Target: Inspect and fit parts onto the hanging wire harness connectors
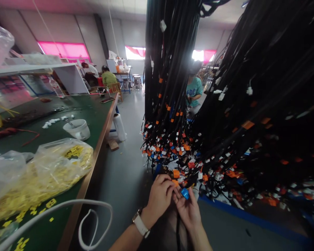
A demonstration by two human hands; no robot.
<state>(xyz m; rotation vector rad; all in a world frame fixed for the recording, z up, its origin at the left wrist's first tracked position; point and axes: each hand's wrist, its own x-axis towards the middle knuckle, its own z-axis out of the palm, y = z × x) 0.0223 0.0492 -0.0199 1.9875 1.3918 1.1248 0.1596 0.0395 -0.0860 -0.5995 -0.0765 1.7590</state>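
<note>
Low in the middle, my left hand, with a watch on its wrist, pinches at a small orange connector. My right hand is turned palm up beside it, its fingers and thumb around a blue connector. The two hands are close together. A black cable runs down past the right palm. Just beyond my fingertips hangs a thick bundle of black wire harnesses, its lower ends crowded with orange, white, red and blue connectors. Another orange connector shows right above my left fingertips.
On the left, a green-topped table bears a plastic bag of yellow parts, a white cup and a white cable. More harnesses hang at right above a blue rail. Several people sit further back.
</note>
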